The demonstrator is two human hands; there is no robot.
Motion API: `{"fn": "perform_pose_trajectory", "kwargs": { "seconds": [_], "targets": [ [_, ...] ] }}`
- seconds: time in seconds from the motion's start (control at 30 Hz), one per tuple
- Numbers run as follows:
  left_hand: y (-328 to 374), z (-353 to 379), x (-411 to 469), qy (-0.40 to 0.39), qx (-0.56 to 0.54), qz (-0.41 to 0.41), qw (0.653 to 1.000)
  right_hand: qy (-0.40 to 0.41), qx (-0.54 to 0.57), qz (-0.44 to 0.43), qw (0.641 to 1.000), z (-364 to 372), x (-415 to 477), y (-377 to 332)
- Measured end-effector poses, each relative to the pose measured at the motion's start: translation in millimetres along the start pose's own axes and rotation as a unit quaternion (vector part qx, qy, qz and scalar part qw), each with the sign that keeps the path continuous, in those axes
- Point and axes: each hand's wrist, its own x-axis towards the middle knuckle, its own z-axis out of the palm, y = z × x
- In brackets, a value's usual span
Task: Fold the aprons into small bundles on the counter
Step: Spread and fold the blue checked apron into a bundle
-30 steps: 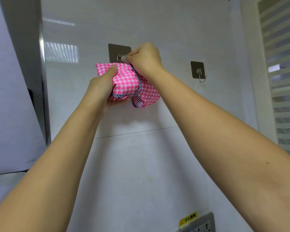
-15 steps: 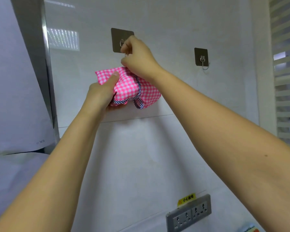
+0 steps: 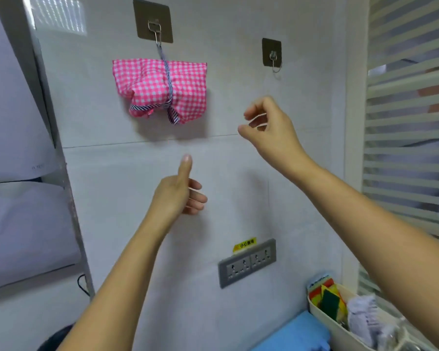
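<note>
A pink-and-white checked apron bundle (image 3: 160, 91), tied round with a blue striped strap, hangs by that strap from the left wall hook (image 3: 154, 24). Nothing touches it. My left hand (image 3: 180, 193) is below the bundle, thumb pointing up, fingers loosely curled and holding nothing. My right hand (image 3: 269, 127) is to the right of the bundle, below the second hook, fingers loosely bent and holding nothing.
A second, bare hook (image 3: 273, 55) is on the white wall to the right. A grey double socket (image 3: 247, 262) sits lower down. A cream bin (image 3: 340, 328) with sponges and cloths stands at bottom right beside something blue (image 3: 299, 335). A metal panel edge runs down the left.
Both hands let go of the bundle and dropped away from it. The bundle now hangs from the left hook by its strap. The view has tilted down.
</note>
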Motion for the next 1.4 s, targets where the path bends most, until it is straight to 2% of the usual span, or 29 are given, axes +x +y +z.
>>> {"fn": "perform_pose_trajectory", "kwargs": {
  "seconds": [0.03,0.17,0.27,0.4,0.5,0.57,0.67,0.7,0.73,0.8,0.9,0.97,1.03,1.07,1.1,1.17,1.23,1.3,1.37,1.4],
  "targets": [
    [-16.7,23.2,-19.4,-0.043,0.013,0.016,0.999,-0.004,-0.038,0.013,0.999,-20.8,-26.0,10.5],
    [-73.1,78.8,-65.3,-0.128,0.061,0.072,0.987,-0.052,-0.143,0.089,0.984,-72.6,-107.6,42.0],
    [-102.6,129.6,-109.4,-0.216,0.058,0.049,0.973,-0.082,-0.201,0.168,0.962,-128.7,-178.3,63.3],
    [-140.4,195.5,-171.7,-0.319,0.065,-0.003,0.945,-0.113,-0.290,0.296,0.903,-210.8,-278.1,87.8],
    [-172.6,238.8,-210.1,-0.390,0.100,-0.042,0.914,-0.160,-0.361,0.435,0.809,-266.0,-360.4,108.2],
    [-193.3,265.1,-238.1,-0.447,0.140,-0.053,0.882,-0.208,-0.396,0.527,0.723,-295.4,-416.6,112.3],
    [-218.3,299.0,-280.0,-0.510,0.179,-0.027,0.841,-0.271,-0.423,0.624,0.598,-329.6,-489.6,109.9],
    [-224.5,306.4,-291.5,-0.525,0.188,-0.014,0.830,-0.284,-0.421,0.634,0.583,-336.0,-507.3,108.6],
    [-231.3,315.4,-304.9,-0.541,0.194,-0.004,0.818,-0.296,-0.424,0.629,0.580,-340.8,-524.6,105.6],
    [-240.9,336.7,-331.7,-0.562,0.190,0.025,0.804,-0.325,-0.468,0.546,0.614,-343.9,-551.3,102.6],
    [-250.6,373.7,-352.5,-0.558,0.216,0.096,0.795,-0.344,-0.493,0.530,0.598,-337.8,-585.4,118.9],
    [-252.0,402.5,-358.0,-0.562,0.263,0.123,0.775,-0.361,-0.502,0.516,0.592,-328.9,-582.6,114.5],
    [-254.1,427.2,-358.7,-0.588,0.360,0.134,0.711,-0.334,-0.517,0.525,0.588,-331.0,-589.9,115.8],
    [-258.6,440.2,-362.3,-0.600,0.405,0.132,0.677,-0.340,-0.507,0.553,0.567,-340.6,-604.3,117.9],
    [-263.7,446.1,-362.0,-0.601,0.438,0.123,0.657,-0.335,-0.493,0.579,0.557,-348.7,-615.2,115.8],
    [-276.8,456.5,-365.7,-0.593,0.479,0.097,0.640,-0.314,-0.467,0.614,0.554,-363.5,-640.2,113.9],
    [-292.9,458.7,-367.4,-0.565,0.493,0.079,0.657,-0.309,-0.450,0.630,0.553,-372.0,-655.7,113.3],
    [-302.0,453.5,-365.5,-0.528,0.456,0.059,0.715,-0.322,-0.446,0.629,0.549,-375.5,-662.6,116.9],
    [-301.2,446.3,-352.7,-0.525,0.412,0.058,0.742,-0.326,-0.448,0.623,0.553,-376.2,-662.2,120.8],
    [-295.4,441.7,-340.6,-0.515,0.376,0.038,0.770,-0.327,-0.445,0.623,0.554,-376.8,-661.8,121.8]
  ]
}}
